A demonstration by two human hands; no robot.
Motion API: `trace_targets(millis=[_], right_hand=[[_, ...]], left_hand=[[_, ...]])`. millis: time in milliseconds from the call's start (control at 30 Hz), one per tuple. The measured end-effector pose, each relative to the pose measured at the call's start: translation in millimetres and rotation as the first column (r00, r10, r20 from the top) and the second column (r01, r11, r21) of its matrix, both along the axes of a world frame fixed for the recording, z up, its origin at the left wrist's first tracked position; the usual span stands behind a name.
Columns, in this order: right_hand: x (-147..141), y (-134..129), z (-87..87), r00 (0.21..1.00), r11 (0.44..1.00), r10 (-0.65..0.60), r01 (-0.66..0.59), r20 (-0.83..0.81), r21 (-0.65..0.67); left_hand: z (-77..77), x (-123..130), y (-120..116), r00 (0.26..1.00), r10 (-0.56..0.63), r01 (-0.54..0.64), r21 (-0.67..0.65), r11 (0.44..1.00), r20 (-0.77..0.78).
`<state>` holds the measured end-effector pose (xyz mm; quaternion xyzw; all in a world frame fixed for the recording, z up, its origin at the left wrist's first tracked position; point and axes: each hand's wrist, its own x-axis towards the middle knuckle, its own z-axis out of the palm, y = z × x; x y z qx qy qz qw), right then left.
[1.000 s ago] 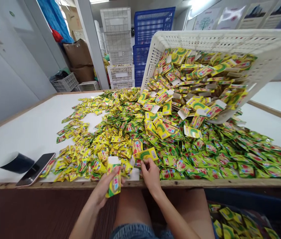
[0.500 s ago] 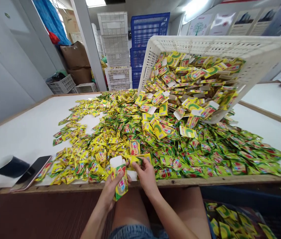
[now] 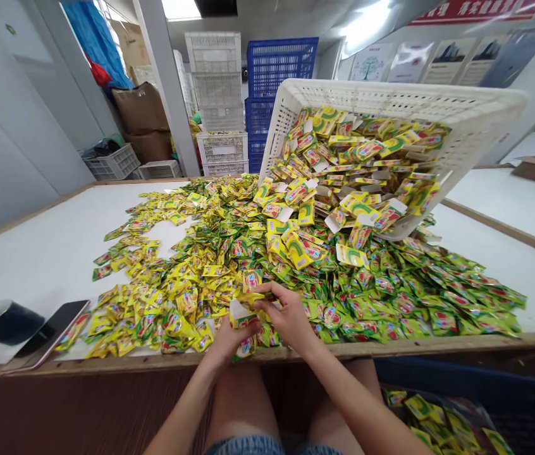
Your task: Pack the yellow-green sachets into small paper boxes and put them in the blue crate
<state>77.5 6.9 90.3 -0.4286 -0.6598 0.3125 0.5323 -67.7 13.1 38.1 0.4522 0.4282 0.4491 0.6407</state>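
Note:
My left hand [image 3: 229, 339] is closed around a small box [image 3: 238, 314] at the table's front edge. The box's white inner flap stands up, and its end is open. My right hand [image 3: 291, 318] pinches a yellow sachet [image 3: 251, 297] between thumb and fingertips, right at the box's open end. Whether the sachet's lower end is inside the box, I cannot tell. Beyond my hands lies a heap of sachets, yellow ones [image 3: 153, 300] to the left and green ones [image 3: 391, 300] to the right. Several flat yellow boxes [image 3: 298, 249] lie on top of the heap.
A tilted white basket [image 3: 405, 95] spills open-ended boxes onto the heap. A phone [image 3: 54, 332] and a dark cup [image 3: 9, 322] sit at the left. Below the table edge at the right, a blue bin [image 3: 419, 373] holds filled-looking boxes. Stacked crates [image 3: 281, 69] stand behind.
My left hand has raised and tilted the box, moving it right and toward the heap. My right hand has brought the yellow sachet up to the box's open end. The view has shifted slightly.

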Motion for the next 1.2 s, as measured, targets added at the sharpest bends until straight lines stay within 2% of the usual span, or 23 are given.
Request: trace_targets(millis=[100,233,400,500,533,600,667,733,867,1100,1200], right_hand=[[-1,7,7.7,0.975,0.995,0.068,-0.082,0.209,0.055],[2,13,11.4,0.889,0.992,0.093,-0.119,0.448,0.031],[-2,18,15.6,0.752,0.988,0.12,-0.157,0.648,-0.001],[-8,19,18.9,0.668,0.984,0.108,-0.179,0.736,0.017],[-9,19,20.1,0.672,0.984,0.095,-0.173,0.735,0.031],[-8,17,21.5,0.737,0.988,0.073,-0.147,0.672,0.053],[-4,15,20.9,0.819,0.992,0.04,-0.102,0.573,0.076],[2,12,18.2,0.85,0.992,-0.006,-0.061,0.526,0.11],[8,6,13.2,0.812,0.99,-0.069,-0.017,0.58,0.141],[6,9,6.3,0.723,0.994,0.002,-0.077,0.691,0.077],[4,13,0.1,0.73,0.993,0.025,-0.099,0.683,0.07]], left_hand=[[1.6,4,4,0.996,-0.028,0.037,0.097,0.995,-0.084],[-1.5,6,7,0.992,-0.059,0.077,0.167,0.983,-0.114],[0.9,10,7,0.991,-0.063,0.08,0.145,0.986,-0.116],[4.1,10,8,0.99,-0.01,0.028,0.123,0.992,-0.143],[4.0,10,9,0.991,0.007,0.009,0.115,0.993,-0.137],[1.2,8,10,0.996,0.011,-0.002,0.094,0.996,-0.093],[-4.5,6,11,0.999,-0.025,0.028,0.074,0.997,-0.041],[-11.0,6,11,0.998,-0.056,0.056,0.077,0.995,-0.01],[-18.0,9,9,0.999,-0.047,0.046,0.101,0.994,0.0],[-14.7,11,8,0.998,-0.058,0.061,0.102,0.993,-0.031],[-16.5,9,8,0.998,-0.066,0.066,0.097,0.993,-0.008]])
